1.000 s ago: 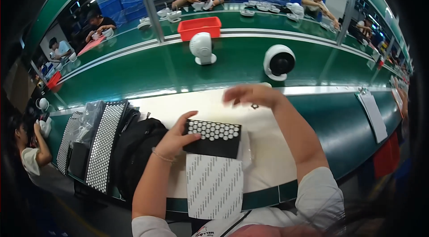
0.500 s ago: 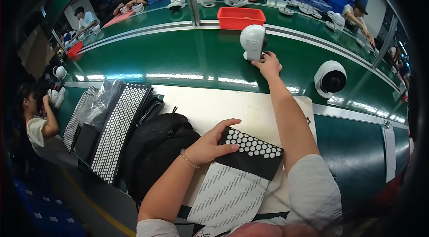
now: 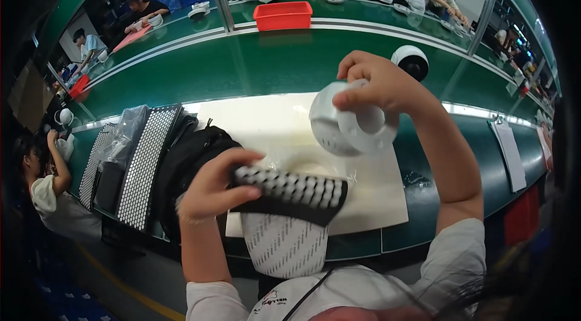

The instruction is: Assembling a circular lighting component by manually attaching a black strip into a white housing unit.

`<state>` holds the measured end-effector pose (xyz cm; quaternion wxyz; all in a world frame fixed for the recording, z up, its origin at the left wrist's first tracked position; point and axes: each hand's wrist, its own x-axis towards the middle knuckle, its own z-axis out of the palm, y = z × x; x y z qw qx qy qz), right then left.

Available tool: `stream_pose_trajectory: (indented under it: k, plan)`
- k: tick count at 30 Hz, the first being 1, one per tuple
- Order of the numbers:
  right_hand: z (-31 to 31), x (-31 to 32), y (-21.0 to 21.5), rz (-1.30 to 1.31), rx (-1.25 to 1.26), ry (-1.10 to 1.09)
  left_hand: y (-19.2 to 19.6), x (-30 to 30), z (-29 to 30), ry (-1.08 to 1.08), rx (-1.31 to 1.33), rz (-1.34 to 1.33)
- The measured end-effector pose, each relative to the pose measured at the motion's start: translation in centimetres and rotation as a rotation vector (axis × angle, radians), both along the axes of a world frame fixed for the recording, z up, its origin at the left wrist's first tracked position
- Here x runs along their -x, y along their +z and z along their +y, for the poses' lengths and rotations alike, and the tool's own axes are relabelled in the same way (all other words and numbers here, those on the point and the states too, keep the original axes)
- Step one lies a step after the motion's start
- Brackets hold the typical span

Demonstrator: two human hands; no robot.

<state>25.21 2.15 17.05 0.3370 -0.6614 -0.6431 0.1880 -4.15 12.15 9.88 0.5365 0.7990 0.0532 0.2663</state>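
The fingers [image 3: 362,62] of the right hand [image 3: 390,85] gripped a glossy white, rounded plastic device [image 3: 328,129], held just beneath them above the green table [image 3: 454,163]. The left hand [image 3: 216,188] pinched the left end of a black sheet with white discs [image 3: 293,189]; a white printed sheet [image 3: 284,245] reached past the table's near edge.
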Motion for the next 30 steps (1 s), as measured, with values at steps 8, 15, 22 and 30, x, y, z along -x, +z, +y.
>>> stream_pose_trajectory:
  k: [8,15,22,30]
  plan:
    - [1.0,7.7,-3.3,-0.293,0.066,0.388,-3.3,8.1,-7.5,0.207,0.376,-0.408]
    - [2.3,10.0,-4.2,-0.431,0.084,0.577,-4.9,6.9,-10.3,0.319,0.453,-0.19]
    - [1.7,7.8,-5.0,-0.399,-0.219,0.535,-6.0,3.0,-9.5,0.26,0.567,-0.287]
    - [-6.5,6.7,-5.6,0.134,-0.409,0.621,-4.5,1.9,-10.1,0.403,0.564,-0.312]
